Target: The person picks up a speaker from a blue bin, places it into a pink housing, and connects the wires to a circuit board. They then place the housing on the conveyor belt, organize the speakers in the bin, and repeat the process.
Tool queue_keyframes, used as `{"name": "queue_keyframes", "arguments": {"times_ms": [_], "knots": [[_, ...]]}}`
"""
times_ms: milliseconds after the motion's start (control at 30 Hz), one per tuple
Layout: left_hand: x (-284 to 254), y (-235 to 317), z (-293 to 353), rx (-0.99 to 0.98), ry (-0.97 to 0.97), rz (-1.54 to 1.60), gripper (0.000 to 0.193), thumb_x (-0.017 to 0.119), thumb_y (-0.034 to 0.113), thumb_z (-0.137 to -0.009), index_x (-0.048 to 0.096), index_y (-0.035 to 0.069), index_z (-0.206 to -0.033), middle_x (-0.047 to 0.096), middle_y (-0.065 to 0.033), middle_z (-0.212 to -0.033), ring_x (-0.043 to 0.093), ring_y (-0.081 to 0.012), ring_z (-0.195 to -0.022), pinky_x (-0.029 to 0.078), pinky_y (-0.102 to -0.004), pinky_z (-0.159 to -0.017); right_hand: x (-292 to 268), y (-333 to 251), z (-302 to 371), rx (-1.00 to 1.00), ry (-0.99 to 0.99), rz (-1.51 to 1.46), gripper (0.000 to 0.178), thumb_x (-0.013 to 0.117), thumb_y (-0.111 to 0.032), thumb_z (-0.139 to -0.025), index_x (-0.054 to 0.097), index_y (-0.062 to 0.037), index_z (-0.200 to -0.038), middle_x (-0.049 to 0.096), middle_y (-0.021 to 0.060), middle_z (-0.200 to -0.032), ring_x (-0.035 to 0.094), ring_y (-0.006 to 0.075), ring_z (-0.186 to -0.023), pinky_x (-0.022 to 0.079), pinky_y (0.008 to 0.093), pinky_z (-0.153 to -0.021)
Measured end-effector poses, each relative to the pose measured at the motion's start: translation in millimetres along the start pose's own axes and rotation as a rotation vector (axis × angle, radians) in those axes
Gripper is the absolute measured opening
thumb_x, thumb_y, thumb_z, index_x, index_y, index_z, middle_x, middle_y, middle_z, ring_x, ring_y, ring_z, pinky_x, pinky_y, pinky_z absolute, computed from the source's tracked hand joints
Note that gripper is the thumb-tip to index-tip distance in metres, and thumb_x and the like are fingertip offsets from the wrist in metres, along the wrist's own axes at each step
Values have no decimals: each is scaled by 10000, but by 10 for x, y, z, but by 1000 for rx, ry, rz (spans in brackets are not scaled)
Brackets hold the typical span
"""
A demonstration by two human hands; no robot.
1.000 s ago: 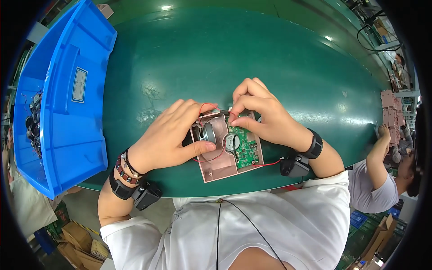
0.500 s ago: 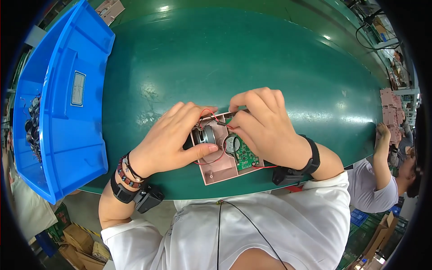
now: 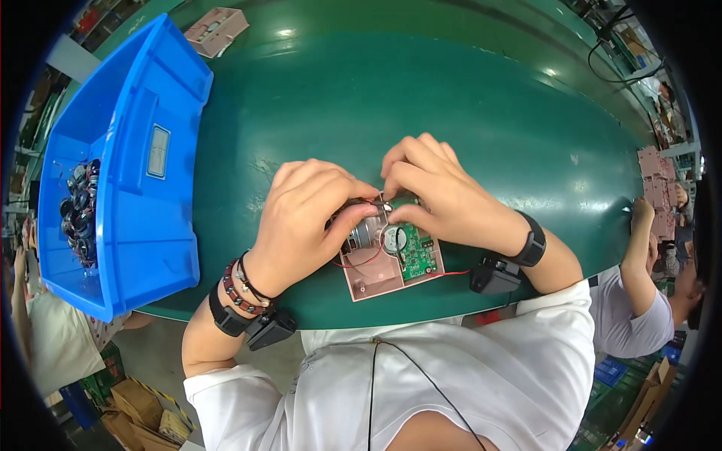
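Note:
A pink plastic housing (image 3: 376, 289) lies open on the table in front of me. It holds a round metal speaker (image 3: 361, 236), a green circuit board (image 3: 418, 257) and a round pale part (image 3: 395, 239) with a black lead. My left hand (image 3: 307, 204) reaches over the housing's left side, thumb and forefinger pinched on a thin red and black wire (image 3: 367, 201) at the far edge. My right hand (image 3: 450, 194) bends over the circuit board, its fingertips closed around the wire's end beside the left fingertips. Exact finger contact is partly hidden.
At the left a blue bin (image 3: 162, 225) contains several small speakers with wires (image 3: 81, 214). Another pink housing (image 3: 216, 30) lies at the far left. Pink housings (image 3: 659, 192) are stacked at the far right, near a co-worker's arm (image 3: 638, 244). A red wire (image 3: 451, 273) trails from the housing.
My left hand has moved from resting over the speaker to pinching the wire at the far edge, close to my right fingertips. The view has shifted, bringing more of the bin into sight.

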State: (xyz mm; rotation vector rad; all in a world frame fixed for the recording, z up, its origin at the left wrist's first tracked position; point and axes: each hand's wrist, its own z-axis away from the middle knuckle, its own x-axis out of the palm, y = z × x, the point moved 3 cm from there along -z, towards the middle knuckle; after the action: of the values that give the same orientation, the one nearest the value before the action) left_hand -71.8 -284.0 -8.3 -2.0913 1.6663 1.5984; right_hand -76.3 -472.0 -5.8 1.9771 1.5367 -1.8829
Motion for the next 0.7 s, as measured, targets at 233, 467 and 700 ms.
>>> {"name": "queue_keyframes", "arguments": {"times_ms": [233, 467, 700], "knots": [[66, 108, 2, 18, -15, -123, 112, 746, 101, -734, 662, 103, -808, 626, -15, -835, 579, -208, -843, 413, -350, -753, 90, -18, 127, 50, 133, -93, 156, 744, -122, -755, 606, -123, -827, 560, 1, -857, 511, 189, -830, 300, 363, -801], [95, 162, -7, -132, -52, -212, 97, 734, 109, -732, 672, 114, -807, 589, -49, -932, 547, -249, -901, 415, -363, -781, 105, -6, 144, -82, 277, 198, 129, 740, -110, -741, 626, -131, -798, 551, -35, -795, 510, 173, -797, 286, 372, -786], [129, 94, -24, -212, -28, -68, 96, 722, 119, -723, 667, 99, -799, 555, -143, -1133, 500, -326, -1073, 406, -425, -865, 137, -11, 155, 35, 244, 179, 111, 730, -105, -744, 625, -101, -779, 520, 68, -994, 472, 263, -949, 301, 395, -823]]}}
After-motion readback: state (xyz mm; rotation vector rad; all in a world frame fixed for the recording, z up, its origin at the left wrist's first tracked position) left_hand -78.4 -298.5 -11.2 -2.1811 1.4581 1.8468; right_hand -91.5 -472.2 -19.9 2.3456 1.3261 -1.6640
